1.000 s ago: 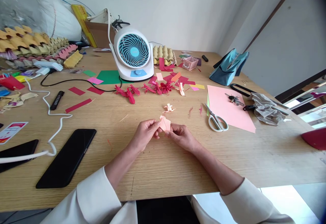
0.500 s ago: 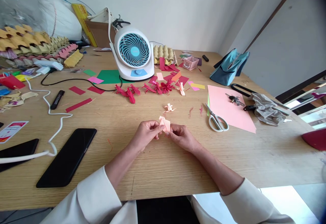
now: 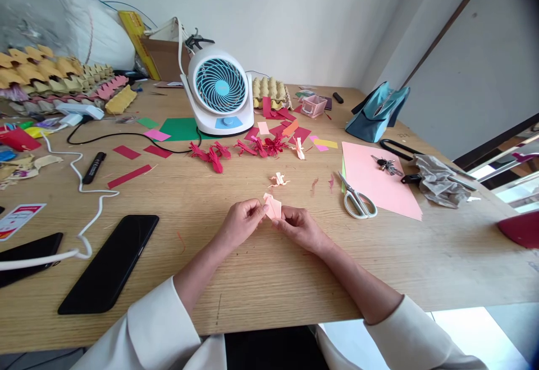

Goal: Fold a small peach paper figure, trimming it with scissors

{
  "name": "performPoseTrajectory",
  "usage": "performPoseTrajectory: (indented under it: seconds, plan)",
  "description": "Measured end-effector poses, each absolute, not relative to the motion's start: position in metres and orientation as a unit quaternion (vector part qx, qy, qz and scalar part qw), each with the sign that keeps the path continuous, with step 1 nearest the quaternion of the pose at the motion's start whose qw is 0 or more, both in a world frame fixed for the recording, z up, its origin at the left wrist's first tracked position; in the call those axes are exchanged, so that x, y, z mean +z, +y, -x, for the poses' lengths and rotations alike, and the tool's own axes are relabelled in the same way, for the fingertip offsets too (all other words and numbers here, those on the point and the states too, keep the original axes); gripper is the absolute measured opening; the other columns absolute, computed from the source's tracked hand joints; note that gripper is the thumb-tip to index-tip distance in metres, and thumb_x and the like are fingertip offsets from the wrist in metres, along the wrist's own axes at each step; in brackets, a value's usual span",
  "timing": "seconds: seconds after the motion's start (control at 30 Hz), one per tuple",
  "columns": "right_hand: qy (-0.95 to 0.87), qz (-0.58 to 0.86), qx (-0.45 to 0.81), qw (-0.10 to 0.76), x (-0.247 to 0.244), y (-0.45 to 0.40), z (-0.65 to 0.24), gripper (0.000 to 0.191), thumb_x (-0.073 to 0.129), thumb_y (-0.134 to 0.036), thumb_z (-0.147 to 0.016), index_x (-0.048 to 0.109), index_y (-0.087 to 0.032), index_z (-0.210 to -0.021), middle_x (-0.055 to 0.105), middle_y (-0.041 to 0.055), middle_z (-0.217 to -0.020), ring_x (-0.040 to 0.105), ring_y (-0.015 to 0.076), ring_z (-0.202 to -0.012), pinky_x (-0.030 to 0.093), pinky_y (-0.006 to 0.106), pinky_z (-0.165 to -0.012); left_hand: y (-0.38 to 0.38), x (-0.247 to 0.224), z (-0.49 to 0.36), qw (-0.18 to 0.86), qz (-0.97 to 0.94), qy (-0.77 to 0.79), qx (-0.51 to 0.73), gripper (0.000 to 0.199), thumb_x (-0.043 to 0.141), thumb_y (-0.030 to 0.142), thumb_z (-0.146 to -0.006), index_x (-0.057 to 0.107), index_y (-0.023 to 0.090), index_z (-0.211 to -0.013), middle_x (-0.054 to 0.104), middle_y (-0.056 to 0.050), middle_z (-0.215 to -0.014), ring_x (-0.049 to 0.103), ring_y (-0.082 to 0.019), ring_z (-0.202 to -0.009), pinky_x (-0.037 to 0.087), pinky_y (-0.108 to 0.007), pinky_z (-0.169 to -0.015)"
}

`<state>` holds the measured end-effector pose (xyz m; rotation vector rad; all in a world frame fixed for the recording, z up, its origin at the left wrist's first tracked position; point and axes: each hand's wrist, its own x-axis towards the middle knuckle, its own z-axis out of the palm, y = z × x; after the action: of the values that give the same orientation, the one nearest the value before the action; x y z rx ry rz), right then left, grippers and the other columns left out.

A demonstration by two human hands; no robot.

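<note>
Between my hands, above the wooden table (image 3: 252,291), is a small folded piece of pale pink paper (image 3: 273,207). My left hand (image 3: 242,221) pinches its left edge between thumb and fingers. On the other side, my right hand (image 3: 305,229) grips the lower right edge, thumb in front. Just beyond the paper lies a small pale pink paper piece with thin curled ends (image 3: 278,179). Another pale folded paper piece (image 3: 298,149) sits farther back, beside several crumpled red paper pieces (image 3: 256,146).
Scissors (image 3: 357,201) lie right of my hands, beside pink sheets (image 3: 379,179) with keys (image 3: 388,165). A white fan (image 3: 221,89) stands at the back. To the left are a black phone (image 3: 109,263), a marker (image 3: 94,168) and a white cable (image 3: 101,207). A blue bag (image 3: 377,113) stands back right.
My left fingers have shifted slightly leftward on the pink paper, so more of its face shows. My right hand stays nearly still. The whole view has shifted a little.
</note>
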<state>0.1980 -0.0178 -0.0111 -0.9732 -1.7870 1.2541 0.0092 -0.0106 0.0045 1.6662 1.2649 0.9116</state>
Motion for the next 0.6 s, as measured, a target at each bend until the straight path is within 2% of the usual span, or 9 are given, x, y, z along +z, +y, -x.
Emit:
performPoseTrajectory:
  seconds: [0.07, 0.17, 0.23, 0.4, 0.6]
  plan:
    - [-0.698, 0.385, 0.481, 0.365, -0.012, -0.018, -0.198, 0.046, 0.056, -0.052, -0.087, 0.037, -0.019, -0.061, 0.035, -0.0036, -0.063, 0.030, 0.0092, -0.059, 0.025, 0.024, -0.054, -0.010, 0.003, -0.010, 0.444, -0.643, 0.497, 0.378, 0.038, 0.057, 0.050, -0.085, 0.052, 0.017, -0.066, 0.051, 0.003, -0.059, 0.046, -0.010, -0.055, 0.037, -0.022, -0.052]
    - [-0.718, 0.393, 0.458, 0.347, -0.012, -0.020, -0.198, 0.044, 0.057, -0.050, -0.088, 0.037, -0.019, -0.062, 0.034, -0.0041, -0.063, 0.030, 0.0091, -0.059, 0.025, 0.024, -0.053, -0.010, 0.001, -0.014, 0.519, -0.587, 0.462, 0.416, 0.034, 0.065, 0.050, -0.080, 0.057, 0.016, -0.079, 0.060, 0.000, -0.075, 0.053, -0.012, -0.066, 0.041, -0.022, -0.058]
    - [-0.738, 0.392, 0.434, 0.336, -0.013, -0.021, -0.197, 0.043, 0.058, -0.046, -0.087, 0.037, -0.019, -0.062, 0.034, -0.0043, -0.063, 0.030, 0.0089, -0.058, 0.025, 0.024, -0.053, -0.012, 0.002, -0.017, 0.560, -0.547, 0.438, 0.442, 0.034, 0.071, 0.047, -0.075, 0.058, 0.015, -0.076, 0.063, -0.002, -0.083, 0.055, -0.012, -0.072, 0.043, -0.023, -0.064]
    - [-0.767, 0.384, 0.405, 0.317, -0.016, -0.023, -0.195, 0.040, 0.059, -0.038, -0.088, 0.035, -0.019, -0.062, 0.037, -0.0045, -0.063, 0.031, 0.0087, -0.058, 0.026, 0.024, -0.054, -0.017, 0.008, -0.021, 0.585, -0.511, 0.441, 0.449, 0.031, 0.076, 0.040, -0.070, 0.059, 0.014, -0.064, 0.056, 0.001, -0.067, 0.049, -0.011, -0.064, 0.040, -0.024, -0.063]
    - [-0.782, 0.360, 0.403, 0.311, -0.019, -0.023, -0.195, 0.037, 0.058, -0.033, -0.089, 0.036, -0.019, -0.062, 0.039, -0.0047, -0.064, 0.034, 0.0084, -0.059, 0.027, 0.023, -0.056, -0.017, 0.008, -0.022, 0.584, -0.506, 0.456, 0.441, 0.027, 0.076, 0.037, -0.067, 0.062, 0.014, -0.062, 0.057, 0.001, -0.066, 0.048, -0.010, -0.063, 0.038, -0.024, -0.062]
